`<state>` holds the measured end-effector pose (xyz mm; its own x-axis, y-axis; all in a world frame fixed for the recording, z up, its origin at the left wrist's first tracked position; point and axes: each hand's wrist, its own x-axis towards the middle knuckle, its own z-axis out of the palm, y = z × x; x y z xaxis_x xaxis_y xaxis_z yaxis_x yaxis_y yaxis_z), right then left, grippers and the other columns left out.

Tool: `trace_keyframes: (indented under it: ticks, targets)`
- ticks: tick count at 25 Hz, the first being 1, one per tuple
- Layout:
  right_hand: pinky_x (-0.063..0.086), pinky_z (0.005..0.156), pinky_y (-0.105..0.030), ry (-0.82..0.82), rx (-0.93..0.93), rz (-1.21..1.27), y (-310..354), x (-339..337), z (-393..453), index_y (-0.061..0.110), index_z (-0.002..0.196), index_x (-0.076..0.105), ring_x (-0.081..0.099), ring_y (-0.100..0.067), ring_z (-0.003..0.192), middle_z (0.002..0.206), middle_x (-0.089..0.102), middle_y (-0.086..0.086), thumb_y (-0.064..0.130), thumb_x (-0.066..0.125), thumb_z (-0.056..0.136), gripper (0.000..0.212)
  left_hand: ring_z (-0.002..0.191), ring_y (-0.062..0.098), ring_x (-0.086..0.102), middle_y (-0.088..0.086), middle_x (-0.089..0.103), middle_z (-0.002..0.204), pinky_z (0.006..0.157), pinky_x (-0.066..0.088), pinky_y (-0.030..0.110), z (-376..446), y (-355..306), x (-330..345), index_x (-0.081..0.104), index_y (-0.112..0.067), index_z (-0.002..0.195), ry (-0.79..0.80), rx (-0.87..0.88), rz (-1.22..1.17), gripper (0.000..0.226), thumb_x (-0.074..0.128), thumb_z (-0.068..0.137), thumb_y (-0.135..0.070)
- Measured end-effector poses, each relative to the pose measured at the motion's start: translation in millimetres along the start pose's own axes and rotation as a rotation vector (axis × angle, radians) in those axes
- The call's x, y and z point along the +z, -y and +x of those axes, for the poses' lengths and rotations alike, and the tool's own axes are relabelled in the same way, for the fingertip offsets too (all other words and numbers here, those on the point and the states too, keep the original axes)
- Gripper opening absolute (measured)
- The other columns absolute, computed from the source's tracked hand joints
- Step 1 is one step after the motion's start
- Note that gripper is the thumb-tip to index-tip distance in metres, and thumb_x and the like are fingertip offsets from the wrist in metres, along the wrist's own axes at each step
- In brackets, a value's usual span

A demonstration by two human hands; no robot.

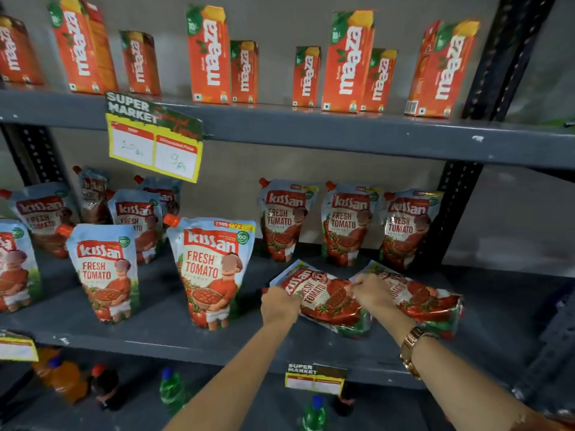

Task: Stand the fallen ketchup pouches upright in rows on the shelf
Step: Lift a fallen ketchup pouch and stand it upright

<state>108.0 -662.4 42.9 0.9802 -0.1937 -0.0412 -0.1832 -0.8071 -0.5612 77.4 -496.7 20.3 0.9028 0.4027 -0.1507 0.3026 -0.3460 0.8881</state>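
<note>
Two ketchup pouches lie flat at the right front of the grey middle shelf. My left hand grips the left end of the nearer fallen pouch, and my right hand pinches its right upper edge. The second fallen pouch lies just right of it, partly under my right wrist. Several pouches stand upright: two in front, three at the back right, and more at the back left.
Orange juice cartons stand on the upper shelf. A yellow price sign hangs from that shelf's edge. Bottles sit on the lower shelf. A black upright post bounds the right side. A small price tag hangs below my arms.
</note>
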Motion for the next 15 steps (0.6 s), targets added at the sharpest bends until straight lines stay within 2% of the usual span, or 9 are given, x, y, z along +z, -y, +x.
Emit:
trace_keyframes:
  ticks: [1,3,5,8,10,12,13,15]
  targets:
    - [0.048,0.085,-0.034,0.024,-0.017,-0.059,-2,1,3,0.004,0.101,0.067,0.062,-0.031,0.105,0.108,0.069,-0.015,0.026,0.051,0.087,0.03,0.093,0.032,0.068,0.017,0.07,0.106,0.082,0.058,0.038,-1,1,9,0.065,-0.002,0.108,0.031,-0.064,-0.012,0.038,0.067,0.08,-0.026]
    - [0.048,0.088,-0.034,0.002,-0.071,-0.149,-3,-1,1,0.004,0.108,0.064,0.061,-0.031,0.108,0.114,0.067,-0.016,0.025,0.048,0.089,0.032,0.101,0.033,0.065,0.017,0.067,0.113,0.086,0.056,0.039,-4,2,22,0.061,-0.003,0.113,0.019,-0.073,0.011,0.042,0.068,0.078,-0.027]
    - [0.048,0.083,-0.032,-0.011,-0.12,-0.213,-1,-3,0,0.002,0.104,0.062,0.061,-0.032,0.107,0.111,0.067,-0.017,0.023,0.048,0.089,0.03,0.109,0.033,0.059,0.018,0.063,0.119,0.09,0.051,0.038,-6,0,26,0.057,-0.004,0.116,-0.015,-0.034,0.076,0.045,0.071,0.077,-0.021]
    - [0.045,0.074,-0.03,0.06,-0.111,-0.247,3,-12,-3,0.003,0.092,0.06,0.061,-0.031,0.104,0.104,0.066,-0.017,0.021,0.054,0.083,0.022,0.115,0.033,0.055,0.02,0.057,0.123,0.092,0.047,0.039,-7,2,24,0.049,-0.002,0.12,-0.081,-0.035,0.065,0.058,0.077,0.071,-0.016]
    - [0.051,0.068,-0.03,0.169,-0.062,-0.177,4,-19,-3,0.006,0.072,0.057,0.067,-0.031,0.092,0.086,0.066,-0.016,0.019,0.058,0.077,0.014,0.112,0.035,0.056,0.022,0.058,0.122,0.09,0.048,0.041,-5,7,21,0.047,0.0,0.118,-0.128,-0.046,0.02,0.057,0.077,0.071,-0.013]
    - [0.06,0.064,-0.034,0.282,0.041,-0.007,1,-23,-2,0.005,0.063,0.056,0.071,-0.029,0.069,0.069,0.068,-0.014,0.016,0.061,0.076,0.018,0.106,0.036,0.06,0.021,0.061,0.116,0.086,0.05,0.04,-6,7,21,0.053,0.004,0.111,-0.135,-0.111,0.023,0.049,0.075,0.074,-0.019]
    - [0.061,0.063,-0.035,0.303,0.101,0.074,-1,-24,-3,0.004,0.066,0.056,0.07,-0.027,0.063,0.067,0.068,-0.015,0.016,0.063,0.077,0.018,0.101,0.036,0.063,0.021,0.064,0.113,0.084,0.054,0.04,-6,6,20,0.057,0.005,0.107,-0.122,-0.168,0.023,0.047,0.075,0.074,-0.024]
    - [0.06,0.069,-0.037,0.303,0.143,0.123,-6,-15,-2,0.002,0.083,0.059,0.069,-0.028,0.074,0.085,0.07,-0.016,0.023,0.065,0.079,0.022,0.094,0.036,0.067,0.019,0.067,0.104,0.076,0.058,0.042,-4,4,20,0.062,0.007,0.101,-0.047,-0.261,-0.049,0.047,0.076,0.073,-0.027]
